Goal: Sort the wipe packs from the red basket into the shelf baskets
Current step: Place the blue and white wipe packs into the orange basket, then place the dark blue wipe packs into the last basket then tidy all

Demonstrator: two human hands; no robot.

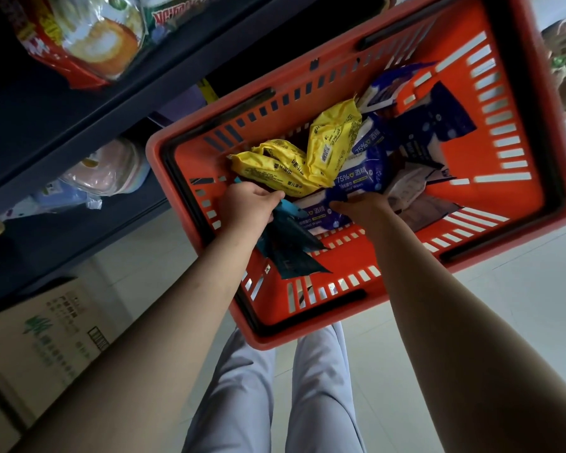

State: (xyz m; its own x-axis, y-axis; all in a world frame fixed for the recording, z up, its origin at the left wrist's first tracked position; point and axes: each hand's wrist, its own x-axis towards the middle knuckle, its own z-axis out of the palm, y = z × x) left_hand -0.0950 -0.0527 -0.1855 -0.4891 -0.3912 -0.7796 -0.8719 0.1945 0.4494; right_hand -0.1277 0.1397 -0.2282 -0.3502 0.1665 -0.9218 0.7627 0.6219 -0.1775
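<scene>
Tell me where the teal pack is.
Head view: the teal pack is in the left hand, at the near-left corner of the red basket, below the yellow packs.

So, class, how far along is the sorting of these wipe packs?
Done: nothing provably shelved in this view. In hand: the left hand grips a teal pack; the right hand seems to pinch a blue pack. Left: yellow packs and other blue packs lie in the red basket.
</scene>
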